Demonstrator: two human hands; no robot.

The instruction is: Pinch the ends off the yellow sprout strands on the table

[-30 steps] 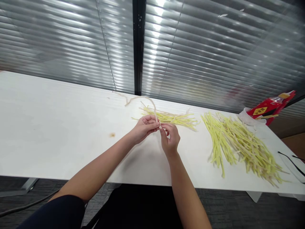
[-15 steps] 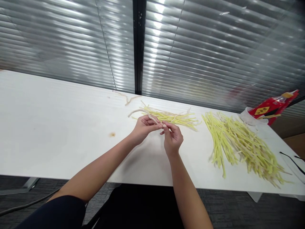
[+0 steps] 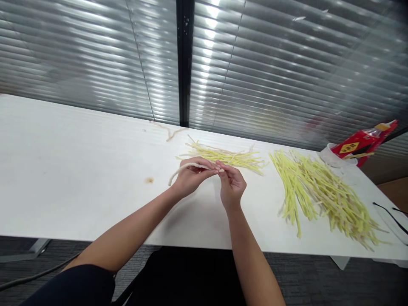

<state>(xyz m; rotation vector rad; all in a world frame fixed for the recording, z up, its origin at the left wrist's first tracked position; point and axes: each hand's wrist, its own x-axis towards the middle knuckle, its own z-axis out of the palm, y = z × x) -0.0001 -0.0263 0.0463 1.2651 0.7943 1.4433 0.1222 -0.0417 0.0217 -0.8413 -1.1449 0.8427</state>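
Note:
A cream, fuzzy strand that looks like a pipe cleaner [image 3: 176,172] runs between my hands, its loose end curving over the back of my left hand. My left hand [image 3: 190,178] pinches it between thumb and fingers. At the strand's other end, my right hand [image 3: 233,185] is closed, its thumb and index fingertip meeting the left fingertips. The fingers partly hide the gripped end. Just behind the hands lies a loose bundle of yellow and cream pipe cleaners [image 3: 244,159] on the white table [image 3: 79,170].
Larger piles of yellow pipe cleaners [image 3: 341,199] spread over the table's right side. Behind them a red packet [image 3: 357,142] leans by a white bowl [image 3: 331,158]. Thin bent strands [image 3: 170,135] lie near the blinds [image 3: 270,76]. Black glasses [image 3: 390,216] rest at the right edge.
The pipe cleaner's free end has swung down and toward me, from beyond my left hand to across its back. Both hands stay together in nearly the same place.

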